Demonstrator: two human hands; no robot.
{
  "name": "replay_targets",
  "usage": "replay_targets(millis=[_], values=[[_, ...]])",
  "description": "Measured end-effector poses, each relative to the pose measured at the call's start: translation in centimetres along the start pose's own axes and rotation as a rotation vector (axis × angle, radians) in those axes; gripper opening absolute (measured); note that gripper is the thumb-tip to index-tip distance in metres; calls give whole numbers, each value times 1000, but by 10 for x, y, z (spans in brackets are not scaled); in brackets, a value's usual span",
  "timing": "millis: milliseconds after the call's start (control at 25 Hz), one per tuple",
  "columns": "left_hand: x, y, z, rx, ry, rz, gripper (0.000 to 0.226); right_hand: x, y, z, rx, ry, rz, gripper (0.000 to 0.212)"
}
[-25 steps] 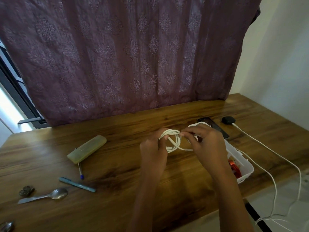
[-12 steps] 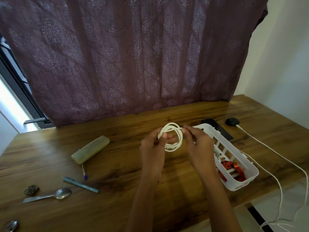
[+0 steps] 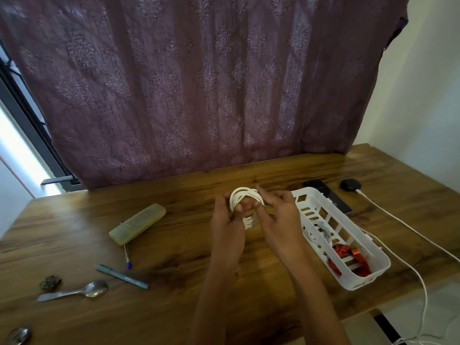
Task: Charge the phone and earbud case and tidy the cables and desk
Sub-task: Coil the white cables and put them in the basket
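In the head camera view, both hands are over the middle of the table (image 3: 174, 307). The left hand (image 3: 227, 227) grips a small white cable coil (image 3: 242, 195), with its fingers curled through the loops. The right hand (image 3: 281, 220) pinches the far side of the same coil with its fingertips. A short loose end hangs below the coil.

Just to the right stands the white basket (image 3: 361, 282), with a white cable bundle (image 3: 317, 231) and an orange cable (image 3: 348, 260) inside. Behind it lie the phone (image 3: 328, 192) and the dark earbud case (image 3: 350, 184). A white charging cable (image 3: 398, 225) runs from the case over the table's edge. I cannot tell if the phone is plugged in.

The step, I think, is to close this coil. To do it well, the left hand should keep the loops pressed together while the right hand winds the loose end around them and tucks it in. If the end is not secured, the coil will probably spring open in the basket.
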State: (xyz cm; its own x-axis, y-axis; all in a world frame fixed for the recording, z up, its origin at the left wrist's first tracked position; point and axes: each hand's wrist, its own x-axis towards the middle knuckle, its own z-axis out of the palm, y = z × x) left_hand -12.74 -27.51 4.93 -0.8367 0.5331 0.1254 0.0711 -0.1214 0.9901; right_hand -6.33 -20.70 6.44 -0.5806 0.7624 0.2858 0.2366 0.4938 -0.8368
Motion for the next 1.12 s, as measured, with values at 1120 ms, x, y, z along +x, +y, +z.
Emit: replay_targets(millis=[1120], values=[[22, 21, -23, 431, -153, 341, 23, 25, -21, -8, 1032, -329, 423, 33]])
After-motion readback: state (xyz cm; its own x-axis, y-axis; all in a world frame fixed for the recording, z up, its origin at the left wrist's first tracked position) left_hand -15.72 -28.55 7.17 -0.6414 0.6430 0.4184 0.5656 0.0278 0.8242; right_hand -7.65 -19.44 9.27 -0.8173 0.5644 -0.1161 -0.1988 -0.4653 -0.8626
